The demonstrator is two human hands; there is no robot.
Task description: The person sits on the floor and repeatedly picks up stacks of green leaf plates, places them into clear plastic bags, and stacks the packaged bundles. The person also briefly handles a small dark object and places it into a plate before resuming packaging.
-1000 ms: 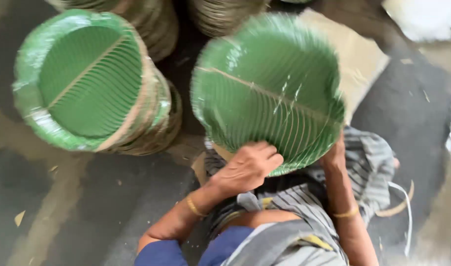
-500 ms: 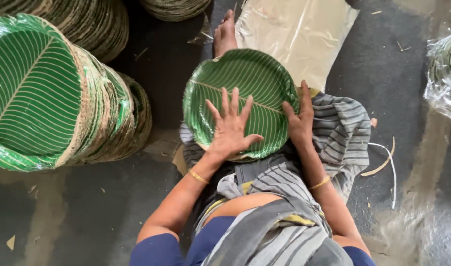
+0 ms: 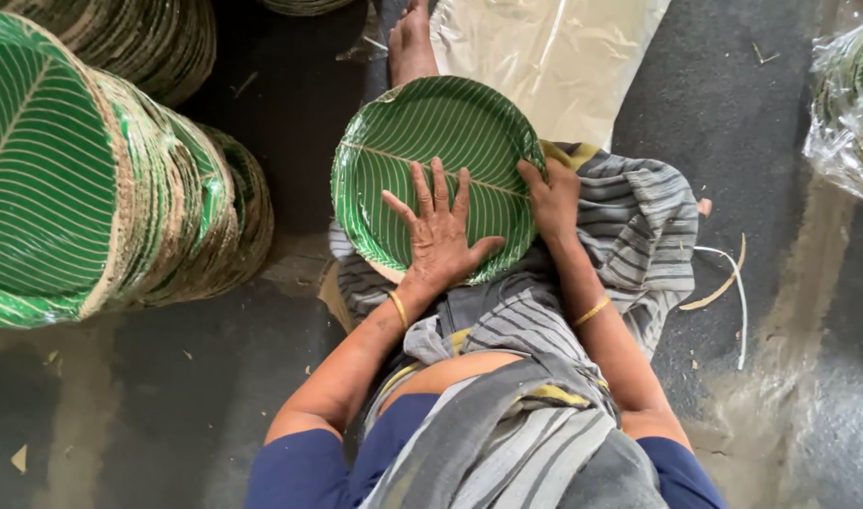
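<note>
Green leaf-print plate [image 3: 441, 141] sits face up on my lap, resting on the grey striped cloth [image 3: 629, 217] over my legs, so it has a soft, steady base while I work it. My left hand [image 3: 438, 231] lies flat on the near half, fingers spread wide, palm pressing down; my judgement is that this pins the plate and keeps it from sliding off the lap. My right hand [image 3: 551, 200] is at the right rim, fingers curled on the edge, bracing it from the side. Hands are apart, neither one clamped around anything, both just bearing on the plate. The plate is round, so no true long axis; the only direction cue is the pale midrib line, which runs roughly left to right, dipping slightly toward my right hand. Open face points up at me. My foot [image 3: 411, 42] sticks out beyond the far rim, next to a clear plastic sheet [image 3: 563, 57] on the floor. Big wrapped stack of the same plates [image 3: 92, 179] lies on its side well to my left, another bagged bundle [image 3: 851, 104] far right
</note>
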